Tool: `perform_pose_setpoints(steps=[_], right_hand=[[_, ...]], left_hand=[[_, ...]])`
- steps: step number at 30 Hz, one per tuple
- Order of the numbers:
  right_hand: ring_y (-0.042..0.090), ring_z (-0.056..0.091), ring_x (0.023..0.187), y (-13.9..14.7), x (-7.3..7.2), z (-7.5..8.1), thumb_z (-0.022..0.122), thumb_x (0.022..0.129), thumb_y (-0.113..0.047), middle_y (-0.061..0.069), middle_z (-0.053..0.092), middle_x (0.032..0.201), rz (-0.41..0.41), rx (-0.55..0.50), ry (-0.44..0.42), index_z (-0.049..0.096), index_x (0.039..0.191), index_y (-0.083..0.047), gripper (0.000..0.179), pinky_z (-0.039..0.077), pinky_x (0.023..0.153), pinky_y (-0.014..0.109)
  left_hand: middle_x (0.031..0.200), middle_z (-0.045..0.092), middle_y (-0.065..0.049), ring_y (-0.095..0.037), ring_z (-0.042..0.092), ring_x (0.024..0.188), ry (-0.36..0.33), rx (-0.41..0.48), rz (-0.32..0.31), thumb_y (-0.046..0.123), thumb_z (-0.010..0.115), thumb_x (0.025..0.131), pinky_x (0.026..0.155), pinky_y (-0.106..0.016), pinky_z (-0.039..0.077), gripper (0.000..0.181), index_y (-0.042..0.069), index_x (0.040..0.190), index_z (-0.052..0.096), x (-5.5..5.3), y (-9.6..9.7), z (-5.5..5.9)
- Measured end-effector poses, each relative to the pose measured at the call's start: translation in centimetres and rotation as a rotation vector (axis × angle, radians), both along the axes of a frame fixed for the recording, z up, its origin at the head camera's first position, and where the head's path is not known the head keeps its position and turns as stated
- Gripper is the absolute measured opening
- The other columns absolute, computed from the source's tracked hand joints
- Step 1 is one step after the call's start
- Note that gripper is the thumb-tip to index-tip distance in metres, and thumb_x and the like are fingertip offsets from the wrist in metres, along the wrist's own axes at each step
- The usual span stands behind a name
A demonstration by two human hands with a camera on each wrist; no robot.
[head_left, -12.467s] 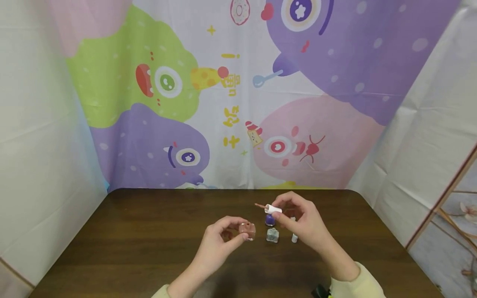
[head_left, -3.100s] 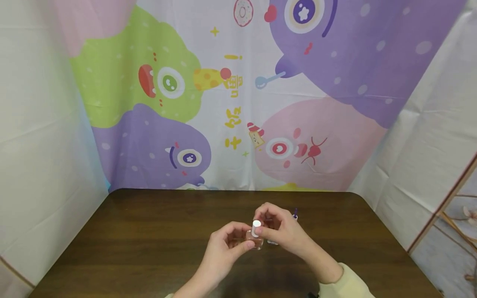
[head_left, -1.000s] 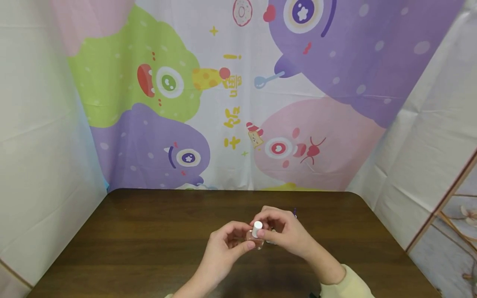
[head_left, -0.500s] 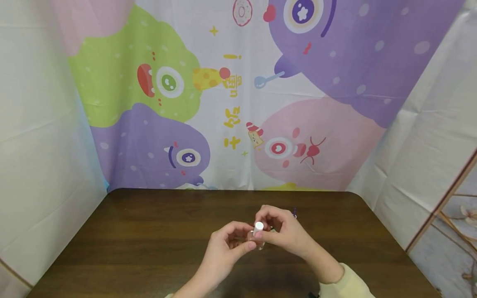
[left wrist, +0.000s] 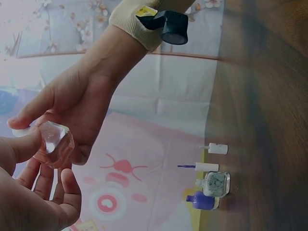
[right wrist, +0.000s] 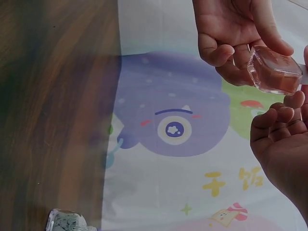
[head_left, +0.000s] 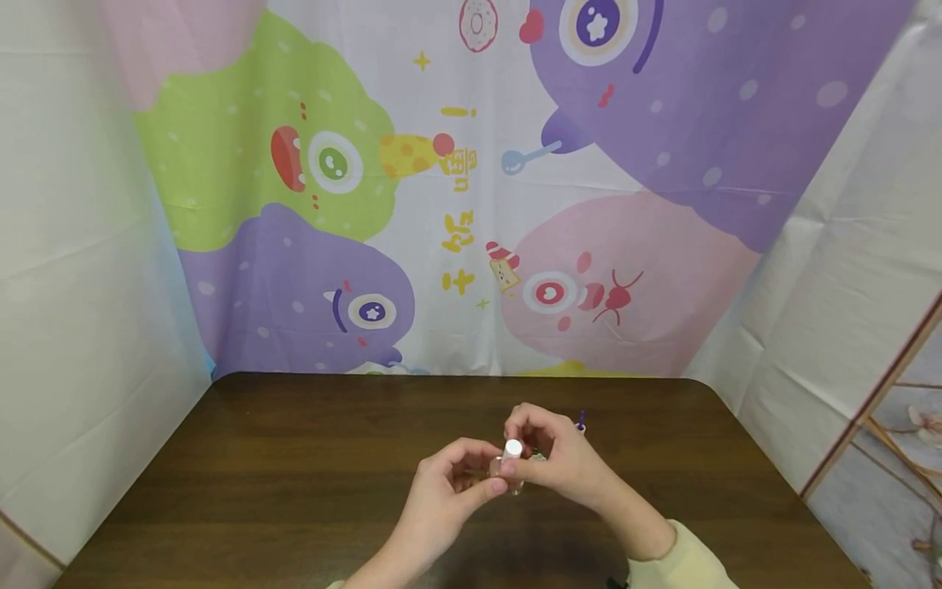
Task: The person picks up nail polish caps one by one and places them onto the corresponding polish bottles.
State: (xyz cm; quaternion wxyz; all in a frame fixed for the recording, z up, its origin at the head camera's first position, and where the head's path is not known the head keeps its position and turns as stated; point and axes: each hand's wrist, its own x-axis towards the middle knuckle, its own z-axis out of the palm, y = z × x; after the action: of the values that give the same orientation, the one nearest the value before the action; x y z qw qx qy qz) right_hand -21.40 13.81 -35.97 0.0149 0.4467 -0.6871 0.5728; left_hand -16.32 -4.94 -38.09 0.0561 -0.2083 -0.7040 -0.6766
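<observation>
My left hand pinches a small glass nail polish bottle of pinkish-brown polish between thumb and fingers, above the table. On its neck sits a white cap, which the thumb and fingers of my right hand pinch. In the left wrist view the clear base of the bottle faces the camera. Behind the right hand stand an uncapped purple polish bottle and an uncapped grey glittery one. Their two white caps stand beside them, a purple brush and a pale brush pointing up.
The dark wooden table ends at a cartoon-printed curtain, with white cloth along both sides. A dark wrist camera is strapped at the right sleeve.
Earlier the right hand held the cap and its brush apart from the bottle; now the cap is on the neck. Over the last second, the right fingers shift slightly around the cap.
</observation>
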Motion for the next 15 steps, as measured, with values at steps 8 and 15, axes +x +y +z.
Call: perform_pose_setpoints(steps=[8,15], right_hand=[[0.005,0.047,0.071,0.58,0.22,0.11,0.064,0.087,-0.001,0.0,0.049,0.084,0.017,-0.001,0.001,0.06,0.114,-0.004,0.027,0.043,0.051,0.023],[0.009,0.048,0.075,0.85,0.28,0.24,0.053,0.093,0.002,0.007,0.051,0.086,0.122,-0.013,0.035,0.059,0.121,0.002,0.029,0.042,0.052,0.025]], left_hand=[[0.093,0.068,-0.013,-0.009,0.062,0.083,0.012,0.0,0.002,0.014,0.073,0.081,0.07,-0.025,0.054,0.025,0.006,0.102,0.065,0.02,-0.27,-0.17],[0.093,0.068,-0.013,-0.009,0.062,0.082,0.005,-0.008,0.008,0.015,0.073,0.08,0.07,-0.025,0.053,0.026,0.006,0.102,0.065,0.07,-0.37,-0.24]])
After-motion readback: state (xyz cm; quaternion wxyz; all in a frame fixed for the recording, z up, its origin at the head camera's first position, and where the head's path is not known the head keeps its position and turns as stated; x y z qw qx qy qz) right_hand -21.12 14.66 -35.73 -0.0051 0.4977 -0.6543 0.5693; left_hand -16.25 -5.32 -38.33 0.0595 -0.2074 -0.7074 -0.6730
